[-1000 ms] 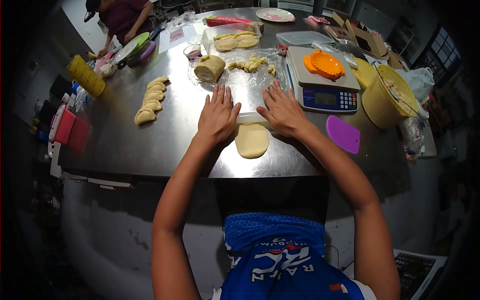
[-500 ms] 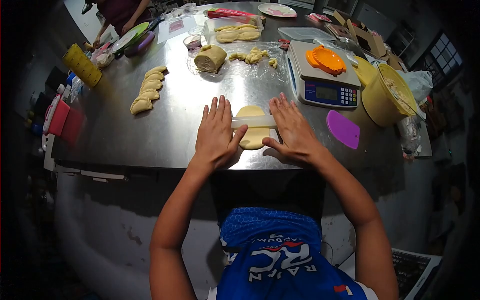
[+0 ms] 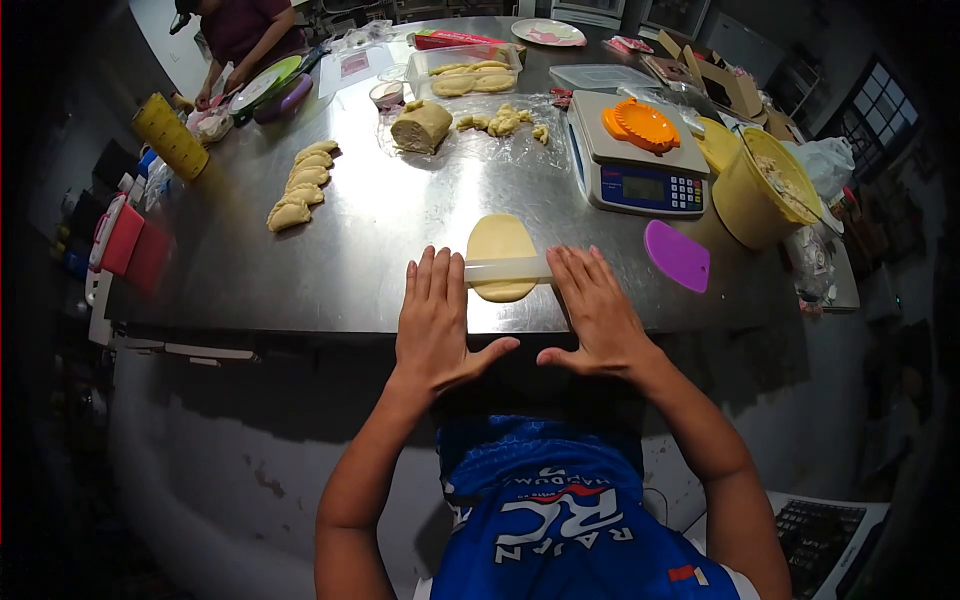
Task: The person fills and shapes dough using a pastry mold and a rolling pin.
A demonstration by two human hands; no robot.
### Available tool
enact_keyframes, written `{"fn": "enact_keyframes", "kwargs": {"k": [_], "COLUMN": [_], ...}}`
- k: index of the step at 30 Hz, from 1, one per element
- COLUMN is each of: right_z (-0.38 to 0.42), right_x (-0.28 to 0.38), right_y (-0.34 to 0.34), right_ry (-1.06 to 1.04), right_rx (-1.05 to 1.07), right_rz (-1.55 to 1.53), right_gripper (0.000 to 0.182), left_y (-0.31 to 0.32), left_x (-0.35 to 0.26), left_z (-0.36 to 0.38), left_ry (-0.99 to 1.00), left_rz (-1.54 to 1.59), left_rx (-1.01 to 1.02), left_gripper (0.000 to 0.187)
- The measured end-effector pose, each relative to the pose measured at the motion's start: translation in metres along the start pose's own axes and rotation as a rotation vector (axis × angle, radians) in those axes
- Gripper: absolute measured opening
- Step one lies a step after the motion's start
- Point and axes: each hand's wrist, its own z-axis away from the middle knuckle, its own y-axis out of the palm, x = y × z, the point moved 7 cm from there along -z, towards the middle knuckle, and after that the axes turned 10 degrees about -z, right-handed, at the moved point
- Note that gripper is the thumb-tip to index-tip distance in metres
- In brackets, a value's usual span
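A flattened oval of pale dough [image 3: 500, 235] lies near the front edge of the steel table. Across its lower part rests a white rolling pin [image 3: 508, 269]. My left hand [image 3: 432, 325] lies flat with fingers stretched over the pin's left end, thumb pointing inward. At the other end, my right hand [image 3: 600, 318] is also flat, its fingers extended on the pin. Neither hand wraps round it. Beyond them sit a large dough block [image 3: 420, 127] and torn dough pieces [image 3: 505, 121] on plastic film. Folded pastries [image 3: 304, 183] stand in a row to the left.
To the right are a digital scale [image 3: 640, 165] bearing an orange dough press [image 3: 642, 124], a purple scraper [image 3: 677, 256] and a yellow bucket [image 3: 748, 200]. A clear container [image 3: 412, 72] holds more dough pieces at the back. Another person [image 3: 255, 35] stands at the far left.
Both hands and the rolling pin have moved toward me, to the dough's lower part. The dough looks a little larger. The other person has leaned further into view.
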Motion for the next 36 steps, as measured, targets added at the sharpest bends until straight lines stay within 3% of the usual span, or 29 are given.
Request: {"fn": "enact_keyframes", "kwargs": {"k": [5,8,9,10,11,12,13,14,16,18,20,23,36], "right_z": [0.015,0.013,0.008,0.002,-0.010,-0.024,-0.030,-0.031,-0.037,-0.027,-0.021,-0.012,-0.001], "right_x": [0.011,0.007,-0.002,-0.012,-0.019,-0.032,-0.042,-0.046,-0.043,-0.040,-0.026,-0.017,-0.002], "right_y": [-0.004,-0.009,-0.010,-0.010,-0.012,-0.010,-0.005,0.002,0.002,0.007,0.002,-0.006,-0.008], "right_ry": [-0.030,-0.045,0.009,0.062,0.061,0.163,0.266,0.268,0.123,0.108,-0.058,-0.076,-0.008], "right_rx": [-0.035,-0.093,-0.081,-0.072,-0.073,-0.060,-0.049,-0.053,-0.163,-0.163,-0.123,-0.219,-0.184], "right_rz": [0.034,-0.037,-0.208,-0.375,-0.372,-0.387,-0.401,-0.399,-0.106,-0.045,-0.112,-0.075,-0.148], "right_gripper": [0.117,0.106,0.092,0.078,0.078,0.065,0.053,0.053,0.039,0.040,0.041,0.040,0.042], "left_y": [-0.003,-0.008,-0.011,-0.006,0.002,0.008,0.014,0.017,0.017,0.024,0.019,0.011,0.008], "left_x": [-0.006,-0.002,0.001,0.011,0.018,0.022,0.029,0.033,0.034,0.031,0.027,0.023,0.007], "left_z": [0.017,0.019,0.014,0.002,-0.008,-0.018,-0.029,-0.036,-0.044,-0.035,-0.023,-0.012,-0.001], "left_ry": [0.011,0.008,0.007,-0.034,-0.077,-0.077,-0.094,-0.107,-0.110,-0.154,-0.161,-0.158,-0.130], "left_rz": [-0.046,0.002,0.001,0.093,0.187,0.190,0.147,0.102,0.079,0.123,0.168,0.212,0.079], "left_rx": [-0.026,-0.024,-0.022,0.108,0.236,0.235,0.104,-0.030,-0.075,-0.015,-0.012,-0.059,-0.076], "left_gripper": [0.118,0.099,0.099,0.084,0.069,0.069,0.058,0.048,0.046,0.048,0.048,0.049,0.048]}}
